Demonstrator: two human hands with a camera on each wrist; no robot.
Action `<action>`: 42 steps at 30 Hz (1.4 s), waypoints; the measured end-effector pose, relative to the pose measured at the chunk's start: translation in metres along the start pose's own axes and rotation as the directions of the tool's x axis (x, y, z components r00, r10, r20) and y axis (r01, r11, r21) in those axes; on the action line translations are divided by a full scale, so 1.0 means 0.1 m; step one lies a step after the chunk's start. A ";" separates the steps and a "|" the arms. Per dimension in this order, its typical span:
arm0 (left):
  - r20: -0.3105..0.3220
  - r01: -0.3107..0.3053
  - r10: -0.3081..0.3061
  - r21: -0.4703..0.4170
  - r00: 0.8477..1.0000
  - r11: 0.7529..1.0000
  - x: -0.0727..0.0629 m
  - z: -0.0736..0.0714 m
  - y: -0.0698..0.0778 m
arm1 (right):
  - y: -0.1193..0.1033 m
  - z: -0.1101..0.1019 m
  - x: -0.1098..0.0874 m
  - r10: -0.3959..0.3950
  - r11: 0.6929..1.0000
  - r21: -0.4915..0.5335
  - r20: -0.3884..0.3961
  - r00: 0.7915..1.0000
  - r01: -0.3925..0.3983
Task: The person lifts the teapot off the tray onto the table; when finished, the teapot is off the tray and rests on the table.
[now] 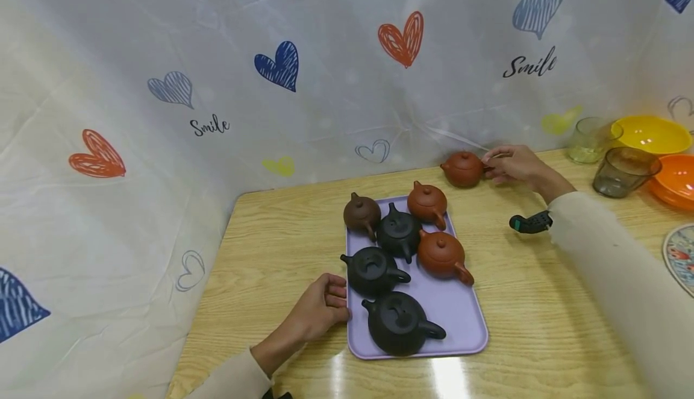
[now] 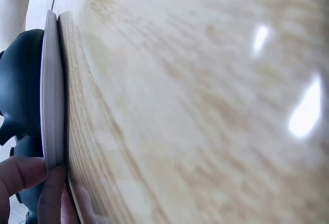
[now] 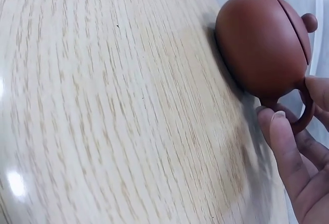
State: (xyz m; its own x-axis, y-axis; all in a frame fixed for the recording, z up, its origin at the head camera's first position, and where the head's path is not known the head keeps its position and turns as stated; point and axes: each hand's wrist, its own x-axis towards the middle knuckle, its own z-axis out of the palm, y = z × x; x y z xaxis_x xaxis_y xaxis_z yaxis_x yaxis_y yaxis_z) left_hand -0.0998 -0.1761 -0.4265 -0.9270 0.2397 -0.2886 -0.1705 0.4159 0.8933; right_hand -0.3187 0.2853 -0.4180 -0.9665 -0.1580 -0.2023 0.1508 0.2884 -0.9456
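Near the back edge of the table, my right hand [image 1: 515, 167] pinches the handle of a reddish-brown teapot [image 1: 464, 169]. In the right wrist view, thumb and fingers close around that handle, and the teapot [image 3: 262, 44] appears at the table surface. My left hand [image 1: 320, 308] holds the left rim of a lilac tray [image 1: 455, 320]; in the left wrist view its fingers [image 2: 51, 196] pinch the tray edge [image 2: 53, 95]. On the tray stand three black teapots [image 1: 398, 323], a dark brown teapot [image 1: 361, 213] and two orange-brown teapots [image 1: 440, 255].
At the right stand a clear glass [image 1: 585, 140], a smoky glass [image 1: 623, 173], a yellow bowl [image 1: 653, 135] and orange bowls [image 1: 678, 179]. A patterned round mat [image 1: 680, 254] lies at the right edge. A printed cloth [image 1: 325, 122] hangs behind the table.
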 end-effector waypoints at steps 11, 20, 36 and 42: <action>0.010 -0.005 0.005 -0.003 1.000 1.000 -0.01 0.02 -0.01 | 0.02 -0.06 -0.13 -0.062 0.990 -0.130 -0.050 0.997 0.055; 0.012 -0.007 0.007 0.001 1.000 1.000 -0.01 0.02 -0.02 | 0.00 -0.13 -0.33 -0.134 0.979 -0.171 -0.113 0.985 0.114; -0.005 -0.011 0.011 -0.006 1.000 1.000 -0.04 0.03 0.00 | -0.11 0.22 -0.95 -0.163 0.951 -0.264 0.022 0.986 0.163; -0.008 -0.024 0.024 -0.019 1.000 1.000 -0.04 0.02 0.00 | -0.10 0.45 -1.22 -0.182 0.951 -0.233 0.106 0.978 0.203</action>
State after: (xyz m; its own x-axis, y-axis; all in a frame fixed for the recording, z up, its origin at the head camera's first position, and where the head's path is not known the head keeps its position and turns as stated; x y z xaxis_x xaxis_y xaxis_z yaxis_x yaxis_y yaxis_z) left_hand -0.0953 -0.1752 -0.4264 -0.9335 0.2428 -0.2640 -0.1542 0.3929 0.9066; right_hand -0.1929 0.2590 -0.3959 -0.9502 -0.3071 -0.0525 -0.1007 0.4623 -0.8810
